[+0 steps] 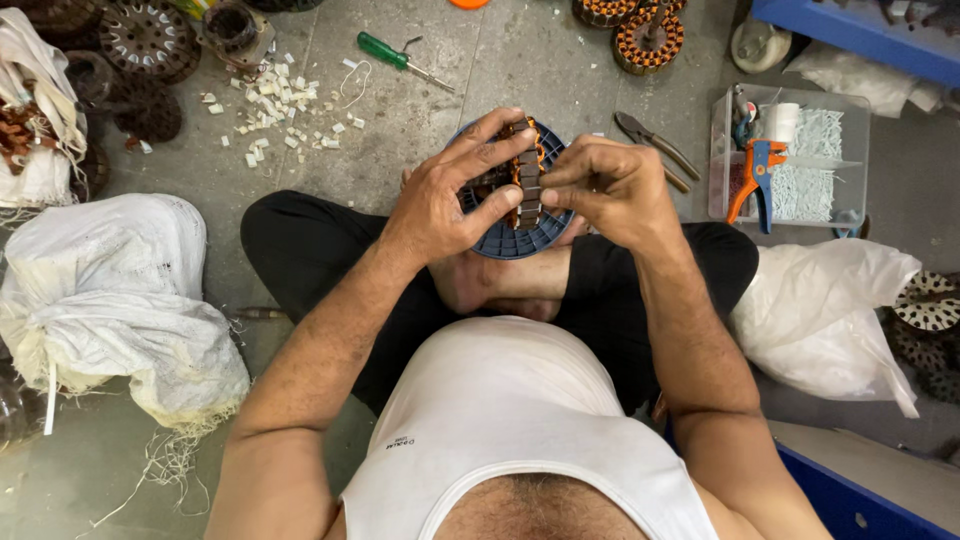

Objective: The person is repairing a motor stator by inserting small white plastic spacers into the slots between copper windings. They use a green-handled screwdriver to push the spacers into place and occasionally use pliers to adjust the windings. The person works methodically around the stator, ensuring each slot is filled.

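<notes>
Head view | left grip [455, 195] clasped round blue stator disc [515, 240] | right grip [610, 185] pinched on its copper winding [527, 185] | pliers [655, 148] near on floor [420, 110]

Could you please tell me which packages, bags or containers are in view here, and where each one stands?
Clear plastic box: upper right floor, rectangular, holding white bits and an orange-blue tool.
White woven sack: left, bulging, frayed.
White plastic bag: right, crumpled.
No screens or signs.

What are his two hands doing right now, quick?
Left hand: fingers closed around the round blue motor part, holding it.
Right hand: fingertips pinched on the motor part's copper winding, also gripping.
</notes>
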